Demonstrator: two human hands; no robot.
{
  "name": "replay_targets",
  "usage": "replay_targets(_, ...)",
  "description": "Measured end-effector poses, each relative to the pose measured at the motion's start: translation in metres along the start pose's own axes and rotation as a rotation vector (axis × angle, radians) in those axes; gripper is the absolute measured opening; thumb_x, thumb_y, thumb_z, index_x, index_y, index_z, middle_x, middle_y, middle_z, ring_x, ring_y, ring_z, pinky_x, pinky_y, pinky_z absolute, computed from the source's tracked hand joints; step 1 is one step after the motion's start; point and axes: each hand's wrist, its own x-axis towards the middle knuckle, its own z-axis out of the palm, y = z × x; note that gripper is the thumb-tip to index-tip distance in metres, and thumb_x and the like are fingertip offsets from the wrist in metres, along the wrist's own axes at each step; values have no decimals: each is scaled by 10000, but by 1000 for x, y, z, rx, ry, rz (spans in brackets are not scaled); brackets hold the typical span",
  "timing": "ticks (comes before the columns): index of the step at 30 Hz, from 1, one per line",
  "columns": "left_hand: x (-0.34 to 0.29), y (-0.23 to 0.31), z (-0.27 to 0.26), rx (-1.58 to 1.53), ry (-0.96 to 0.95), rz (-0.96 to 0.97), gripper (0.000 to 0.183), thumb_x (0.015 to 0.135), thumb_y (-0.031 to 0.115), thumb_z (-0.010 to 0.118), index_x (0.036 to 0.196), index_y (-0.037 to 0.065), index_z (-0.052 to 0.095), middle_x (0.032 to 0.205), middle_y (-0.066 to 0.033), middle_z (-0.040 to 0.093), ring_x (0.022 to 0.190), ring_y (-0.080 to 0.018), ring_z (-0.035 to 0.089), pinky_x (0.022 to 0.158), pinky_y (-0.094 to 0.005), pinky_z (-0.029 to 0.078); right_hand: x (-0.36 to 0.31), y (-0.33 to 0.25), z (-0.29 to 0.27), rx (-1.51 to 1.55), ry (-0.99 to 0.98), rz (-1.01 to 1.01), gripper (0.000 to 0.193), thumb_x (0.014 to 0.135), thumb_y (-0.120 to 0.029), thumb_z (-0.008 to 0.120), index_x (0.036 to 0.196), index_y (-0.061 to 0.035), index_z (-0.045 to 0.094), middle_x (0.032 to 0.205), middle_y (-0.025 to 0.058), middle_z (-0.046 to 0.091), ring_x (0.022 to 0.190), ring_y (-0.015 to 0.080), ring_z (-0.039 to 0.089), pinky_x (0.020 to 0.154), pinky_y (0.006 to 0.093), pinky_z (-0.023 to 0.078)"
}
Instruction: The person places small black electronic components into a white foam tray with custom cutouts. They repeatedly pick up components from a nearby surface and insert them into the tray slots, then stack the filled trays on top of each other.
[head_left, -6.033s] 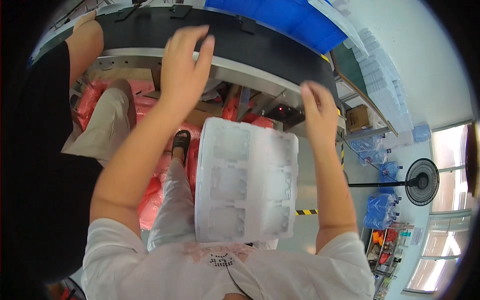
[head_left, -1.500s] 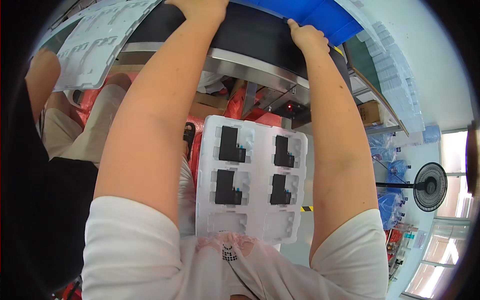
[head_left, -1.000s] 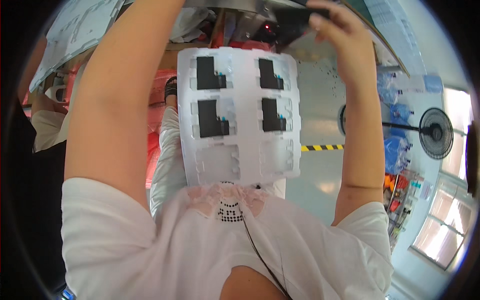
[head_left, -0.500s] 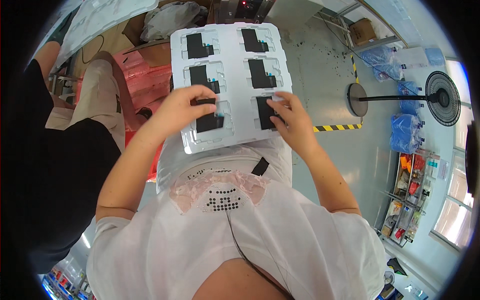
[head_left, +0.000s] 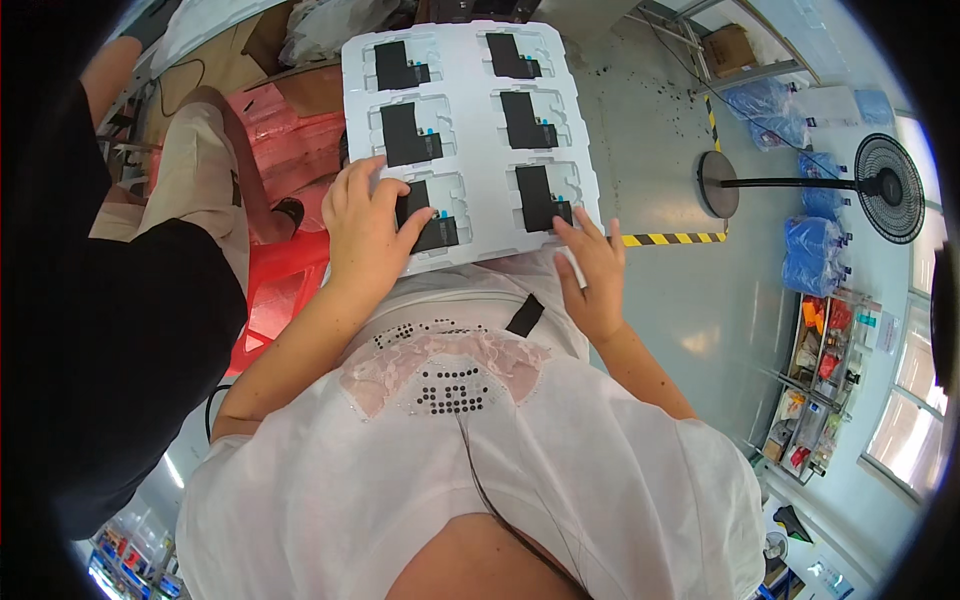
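Note:
A white moulded plastic tray [head_left: 478, 150] lies in front of me, with several flat black L-shaped pieces seated in its recesses, each with small blue bits at its inner corner. My left hand [head_left: 362, 235] rests with fingers apart on the tray's near left corner. Its thumb and fingertips are beside the near left black piece [head_left: 438, 237], partly covering that piece's left side. At the near right corner, my right hand [head_left: 597, 280] is spread, its fingertips by the lower end of the near right black piece [head_left: 535, 195]. Neither hand grips a piece.
On the left sits another person in a black top [head_left: 150, 310] and beige trousers, close to my left arm. A red plastic stool [head_left: 285, 300] stands beyond that arm. To the right are a black standing fan [head_left: 885, 190], yellow-black floor tape [head_left: 675, 240] and a stocked shelf [head_left: 815, 390].
The tray appears higher in view. My left hand has let go of the dark piece edge it pinched and opened. My right hand has drawn back from the near right piece toward the tray edge.

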Motion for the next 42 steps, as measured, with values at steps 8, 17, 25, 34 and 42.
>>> replay_targets(8, 186, -66, -10, -1602, 336, -1050, 475, 916, 295, 586, 1241, -9, 419, 1151, -177, 525, 1018, -298, 562, 787, -389, 511, 2, -10, 5, 64, 249, 65, 300, 842, -70, 621, 1138, -32, 588, 1208, 139, 571, 1167, 331, 506, 1017, 469, 329)
replay_targets(17, 182, -76, -25, -1752, 382, -719, 230, 953, 202, 522, 1118, 42, 538, 1038, -40, 601, 893, -168, 578, 785, -343, 478, 8, 7, -8, 112, 352, 232, 258, 861, -83, 608, 1102, 5, 588, 1109, 164, 576, 1049, 307, 540, 890, 349, 432)
replay_targets(25, 64, -80, -10, -970, -68, -718, 262, 874, 245, 624, 1009, 22, 611, 965, -88, 615, 859, -167, 559, 786, -315, 458, 60, 38, -26, 379, 425, 462, 364, 955, -252, 493, 1172, 36, 538, 1131, 142, 558, 1071, 254, 534, 929, 330, 408)
replay_targets(34, 57, -62, 57, -556, 187, -527, 422, 900, 141, 533, 1270, -49, 462, 1189, -230, 544, 1119, -319, 526, 974, -356, 386, 153, 74, 24, 705, 75, 576, 566, 913, -318, 553, 1307, 67, 419, 1238, 200, 533, 1121, 235, 528, 952, 330, 399)
replay_targets(42, 51, -48, 46, -574, 270, -424, 371, 907, 100, 475, 1243, -57, 463, 1186, -284, 508, 1119, -408, 482, 965, -428, 379, 180, 69, 15, 535, -109, 789, 719, 879, -476, 554, 1277, 109, 428, 1175, 224, 572, 1083, 262, 565, 919, 327, 431)
